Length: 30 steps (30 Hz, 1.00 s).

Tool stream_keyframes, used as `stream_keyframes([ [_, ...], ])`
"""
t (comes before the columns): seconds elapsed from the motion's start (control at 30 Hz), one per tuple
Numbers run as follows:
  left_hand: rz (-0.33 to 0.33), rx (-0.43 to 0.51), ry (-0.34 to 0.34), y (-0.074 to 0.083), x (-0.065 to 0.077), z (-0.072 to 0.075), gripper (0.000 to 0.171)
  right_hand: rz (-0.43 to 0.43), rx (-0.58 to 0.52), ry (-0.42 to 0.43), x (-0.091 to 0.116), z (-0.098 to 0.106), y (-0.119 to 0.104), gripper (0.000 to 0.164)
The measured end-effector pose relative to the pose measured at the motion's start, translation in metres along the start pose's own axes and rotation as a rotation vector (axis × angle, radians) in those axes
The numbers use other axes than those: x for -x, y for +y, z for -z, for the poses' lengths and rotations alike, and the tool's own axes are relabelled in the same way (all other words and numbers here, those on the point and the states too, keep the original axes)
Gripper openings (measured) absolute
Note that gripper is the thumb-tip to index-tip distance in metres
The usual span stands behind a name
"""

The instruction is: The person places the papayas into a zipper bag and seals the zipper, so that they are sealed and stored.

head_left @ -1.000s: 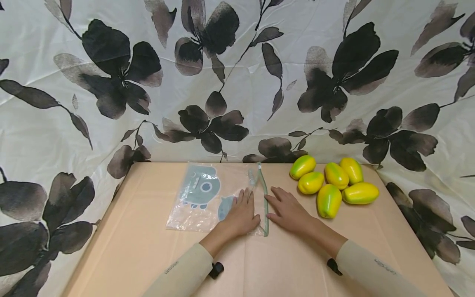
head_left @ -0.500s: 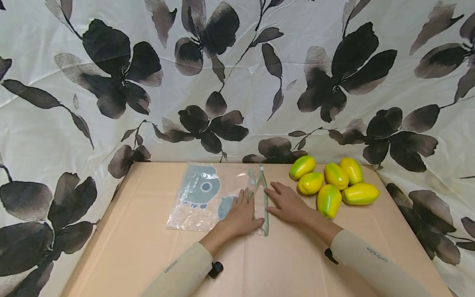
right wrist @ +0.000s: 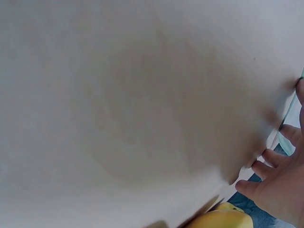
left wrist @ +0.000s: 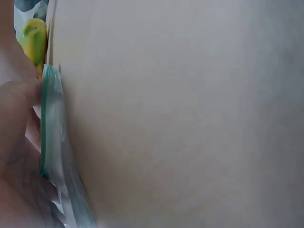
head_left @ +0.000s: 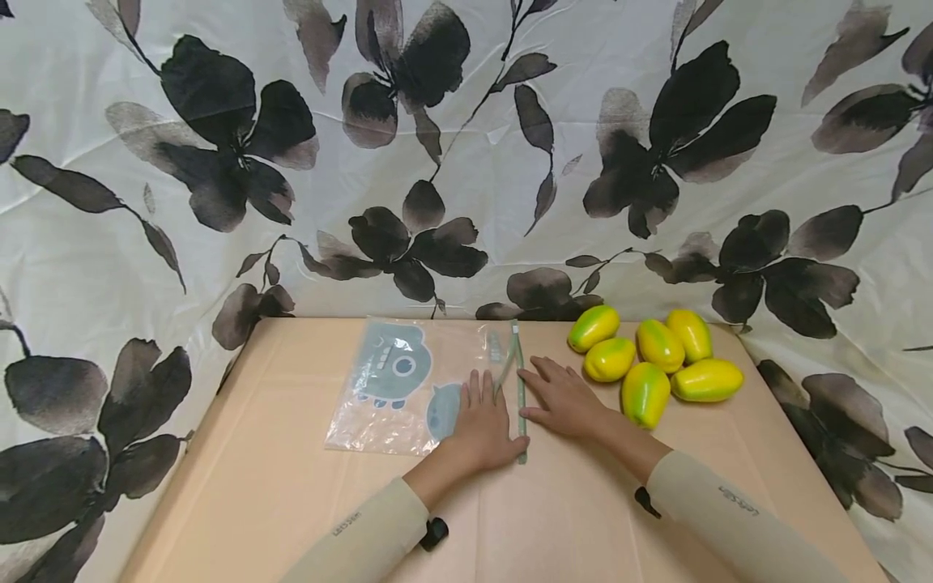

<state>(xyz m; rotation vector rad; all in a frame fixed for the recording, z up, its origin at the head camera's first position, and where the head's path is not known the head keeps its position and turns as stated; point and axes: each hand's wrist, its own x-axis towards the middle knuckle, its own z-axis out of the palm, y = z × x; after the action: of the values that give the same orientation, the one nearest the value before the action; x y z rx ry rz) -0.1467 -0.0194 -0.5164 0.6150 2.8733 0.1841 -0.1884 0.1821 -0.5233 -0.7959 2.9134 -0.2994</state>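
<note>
A clear zip bag (head_left: pixel 394 429) with blue cartoon monster prints lies flat on the table. Its green zip edge (head_left: pixel 521 405) faces right, and one green strip slants away from the other near the far end, so the mouth is parted there. My left hand (head_left: pixel 481 429) rests on the bag beside the mouth, fingers straight, with its thumb reaching the zip edge. In the left wrist view, the green strip (left wrist: pixel 49 114) stands up close by that hand. My right hand (head_left: pixel 564 401) lies just right of the zip edge, fingers spread, thumb and index fingertips right at the strip.
Several yellow-green, mango-like fruits (head_left: pixel 646 393) are grouped at the table's back right, just beyond my right hand. The tan table (head_left: pixel 291 502) ends at the back against a white cloth (head_left: pixel 466 162) with dark flower prints.
My right hand has shifted slightly away from me along the zip edge. The left hand has slid a little to the right, its thumb now over the strip. The fruits stay put.
</note>
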Motion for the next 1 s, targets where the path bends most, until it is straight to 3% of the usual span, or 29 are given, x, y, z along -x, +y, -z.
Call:
stream_keyframes([
  [0.1,0.006,0.01,-0.02,0.0019,0.0016,0.0017,0.102,-0.008,-0.01,-0.005,0.001,0.0002,0.0003,0.077],
  [0.3,0.016,0.12,-0.022,-0.0003,0.001,0.0014,0.101,-0.015,-0.012,-0.004,0.0016,-0.0004,0.0018,0.077],
  [0.67,0.051,0.35,0.095,-0.0051,0.0007,-0.0015,0.117,-0.002,-0.032,0.004,-0.0001,-0.0002,0.0003,0.077],
  [1.0,0.06,0.415,0.162,-0.0043,-0.0003,0.0021,0.127,0.014,-0.051,0.051,-0.0005,-0.0003,0.0036,0.08],
])
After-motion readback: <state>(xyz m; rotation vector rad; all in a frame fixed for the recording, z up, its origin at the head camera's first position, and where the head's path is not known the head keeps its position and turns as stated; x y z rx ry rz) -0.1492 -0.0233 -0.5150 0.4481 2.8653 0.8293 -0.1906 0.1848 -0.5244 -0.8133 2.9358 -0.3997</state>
